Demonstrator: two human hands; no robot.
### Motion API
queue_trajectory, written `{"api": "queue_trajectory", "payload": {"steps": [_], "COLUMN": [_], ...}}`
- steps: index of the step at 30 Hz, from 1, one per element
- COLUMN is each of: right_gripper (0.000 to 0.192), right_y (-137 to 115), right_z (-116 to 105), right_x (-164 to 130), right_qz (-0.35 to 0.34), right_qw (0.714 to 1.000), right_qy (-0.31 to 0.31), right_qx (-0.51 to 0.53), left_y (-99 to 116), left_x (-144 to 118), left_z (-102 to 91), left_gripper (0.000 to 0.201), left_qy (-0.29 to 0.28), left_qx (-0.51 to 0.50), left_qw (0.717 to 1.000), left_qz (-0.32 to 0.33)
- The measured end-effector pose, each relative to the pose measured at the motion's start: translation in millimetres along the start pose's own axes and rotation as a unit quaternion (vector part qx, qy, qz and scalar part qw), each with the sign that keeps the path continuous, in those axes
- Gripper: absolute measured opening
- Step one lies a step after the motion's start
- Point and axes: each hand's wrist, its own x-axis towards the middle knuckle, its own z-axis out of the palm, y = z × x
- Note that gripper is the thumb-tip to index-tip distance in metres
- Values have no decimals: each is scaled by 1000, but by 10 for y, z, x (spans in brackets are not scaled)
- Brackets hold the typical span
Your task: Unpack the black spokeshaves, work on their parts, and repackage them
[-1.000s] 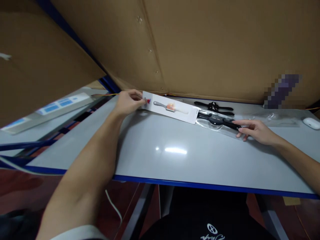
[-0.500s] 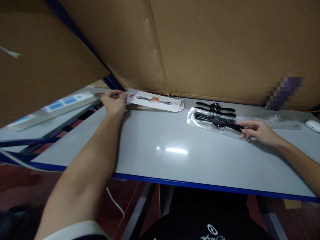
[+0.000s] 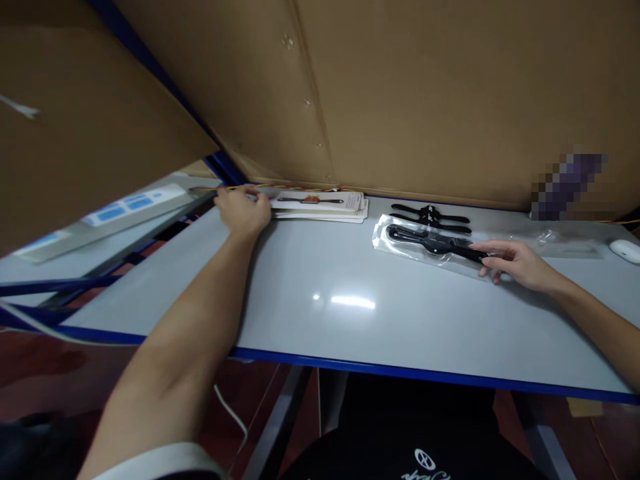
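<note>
My left hand (image 3: 244, 209) pinches the end of the top card on the card stack (image 3: 320, 205), left of the bag (image 3: 430, 244), squaring it. My right hand (image 3: 515, 263) lies loosely open, fingertips pinning the bag flat.

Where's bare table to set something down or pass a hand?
The widest bare patch is the front middle of the table, between the two forearms and back from its blue edge. Crowded along the back: left hand at the card stack, loose black strap, right hand on the clear bag, white earbud case.
</note>
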Motion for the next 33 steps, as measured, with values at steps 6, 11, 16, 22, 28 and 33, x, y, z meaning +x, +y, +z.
{"api": "queue_trajectory", "payload": {"steps": [6,11,16,22,28,33], "right_gripper": [54,54,54,52,51,55], "right_y": [40,44,-37,-78,-93,-134], "right_z": [-7,5,38,51,61,54], "right_x": [0,5,-6,-15,-17,-26], "right_qz": [-1,0,-3,-4,0,5], "right_qw": [1000,1000,1000,1000,1000,1000], "right_qy": [2,3,6,4,0,-1], "right_qx": [3,8,8,-3,4,-3], "left_y": [90,298,647,900,891,780], "left_x": [-36,-77,-197,-344,-312,-139], "left_z": [20,62,221,306,303,305], "left_gripper": [41,48,82,81,77,84], "left_qy": [69,-2,-163,-184,-150,-175], "left_qx": [37,36,32,97,124,137], "left_qw": [996,996,945,939,940,938], "left_qz": [-35,85,283,276,279,265]}}
